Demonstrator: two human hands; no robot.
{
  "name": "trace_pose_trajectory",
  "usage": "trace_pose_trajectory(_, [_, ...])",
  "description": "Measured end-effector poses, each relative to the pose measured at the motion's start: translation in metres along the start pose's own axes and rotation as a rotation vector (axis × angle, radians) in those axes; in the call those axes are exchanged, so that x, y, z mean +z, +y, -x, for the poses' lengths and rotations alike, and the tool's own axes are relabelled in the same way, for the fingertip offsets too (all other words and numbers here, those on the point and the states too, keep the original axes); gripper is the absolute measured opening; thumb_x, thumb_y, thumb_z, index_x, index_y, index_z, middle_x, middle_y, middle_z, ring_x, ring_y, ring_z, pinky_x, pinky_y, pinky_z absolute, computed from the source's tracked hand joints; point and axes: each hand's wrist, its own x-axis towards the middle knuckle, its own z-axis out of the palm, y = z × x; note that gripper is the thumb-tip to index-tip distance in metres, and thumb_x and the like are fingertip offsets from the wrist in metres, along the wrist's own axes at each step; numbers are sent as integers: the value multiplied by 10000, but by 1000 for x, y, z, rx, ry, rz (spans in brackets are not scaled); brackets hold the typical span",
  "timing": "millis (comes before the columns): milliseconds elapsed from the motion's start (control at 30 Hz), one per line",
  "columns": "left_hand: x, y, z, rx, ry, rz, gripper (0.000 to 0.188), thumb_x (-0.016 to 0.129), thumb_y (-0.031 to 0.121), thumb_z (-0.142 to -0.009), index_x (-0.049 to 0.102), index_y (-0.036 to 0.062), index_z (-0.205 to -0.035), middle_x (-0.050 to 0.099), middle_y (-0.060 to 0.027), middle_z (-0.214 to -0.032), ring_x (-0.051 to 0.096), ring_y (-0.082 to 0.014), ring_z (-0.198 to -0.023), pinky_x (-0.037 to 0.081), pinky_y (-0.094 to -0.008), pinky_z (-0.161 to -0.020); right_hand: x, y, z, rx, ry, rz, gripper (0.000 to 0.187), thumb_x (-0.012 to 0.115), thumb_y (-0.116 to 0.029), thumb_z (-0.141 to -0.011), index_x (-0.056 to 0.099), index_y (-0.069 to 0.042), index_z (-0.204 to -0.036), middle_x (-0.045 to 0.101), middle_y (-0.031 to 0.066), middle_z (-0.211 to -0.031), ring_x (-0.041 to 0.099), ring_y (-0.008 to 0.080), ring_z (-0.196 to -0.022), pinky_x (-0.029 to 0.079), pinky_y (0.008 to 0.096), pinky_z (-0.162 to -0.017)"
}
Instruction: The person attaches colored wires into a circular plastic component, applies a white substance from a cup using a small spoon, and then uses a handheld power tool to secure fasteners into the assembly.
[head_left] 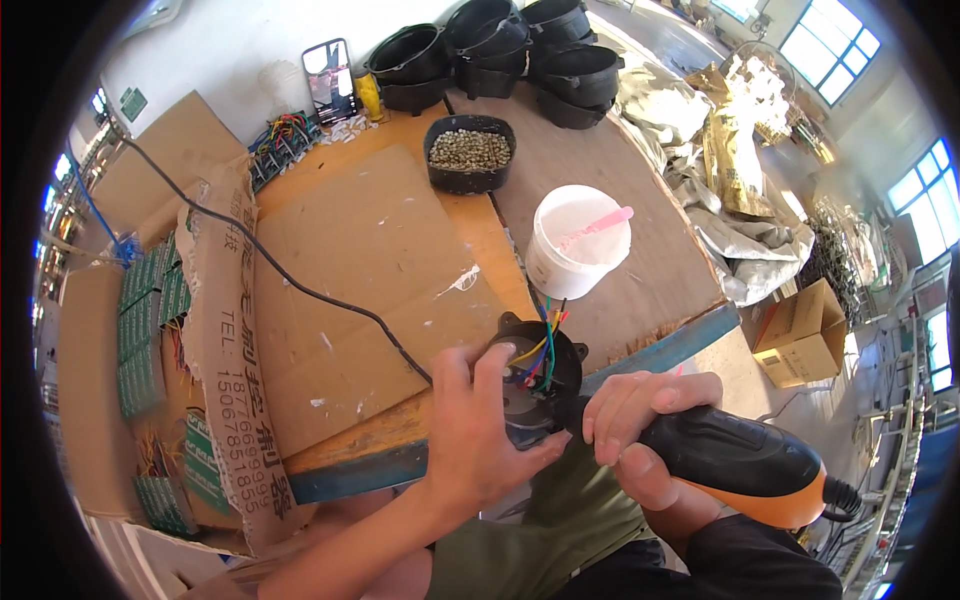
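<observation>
At the table's front edge, my left hand [470, 435] is wrapped round a round black housing [568, 365] with side lugs. Blue, green, yellow and red wires [545, 355] stick up out of its open top. My right hand [640, 415] grips the front of an orange and black electric screwdriver [740, 450], whose body lies to the right. Its nose points left at the housing's near side; my fingers hide the tip, so I cannot tell whether it touches a screw. A black cable [300, 280] runs across the table toward the housing.
A cardboard box [230, 350] of green-labelled parts stands left. On the table are a cardboard sheet [370, 300], a black tub of small metal parts [470, 155], a white bucket [560, 250] with a pink stick [605, 220], stacked black housings [490, 50] and a phone [330, 80].
</observation>
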Motion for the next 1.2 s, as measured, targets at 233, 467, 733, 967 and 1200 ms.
trace_pose_trajectory(233, [2,1,0,20,48,-11,853,900,215,-539,473,0,-1246,466,-202,-1122,481,-396,-1020,455,-450,-853,6,7,7,-27,35,119,543,611,77,-819,376,-57,-1289,611,66,-729,592,199,-638,520,374,-696])
trace_pose_trajectory(467, [3,2,3,13,80,-26,843,897,197,-527,475,-8,-1228,462,-202,-1120,481,-400,-1022,449,-450,-866,17,7,4,5,78,162,447,645,-86,-895,375,-105,-1250,565,24,-712,553,157,-630,486,330,-665])
trace_pose_trajectory(733, [3,4,4,-1,67,-15,837,896,192,-520,476,-44,-1204,460,-207,-1124,484,-402,-1027,454,-450,-858,13,8,1,-17,-11,238,530,651,71,-823,382,-36,-1266,611,68,-729,604,184,-660,517,327,-688])
trace_pose_trajectory(967, [3,3,6,13,81,-51,822,900,224,-530,508,-68,-1192,465,-217,-1119,494,-403,-1020,460,-456,-847,18,7,-4,-9,-29,289,508,680,72,-799,425,-25,-1227,615,62,-690,596,161,-602,507,307,-628])
trace_pose_trajectory(1200, [2,4,7,37,124,-43,835,914,286,-539,523,-89,-1174,485,-219,-1099,515,-398,-993,470,-451,-836,21,5,-6,-31,-47,321,477,695,73,-783,457,-20,-1186,627,62,-663,600,144,-567,490,282,-579])
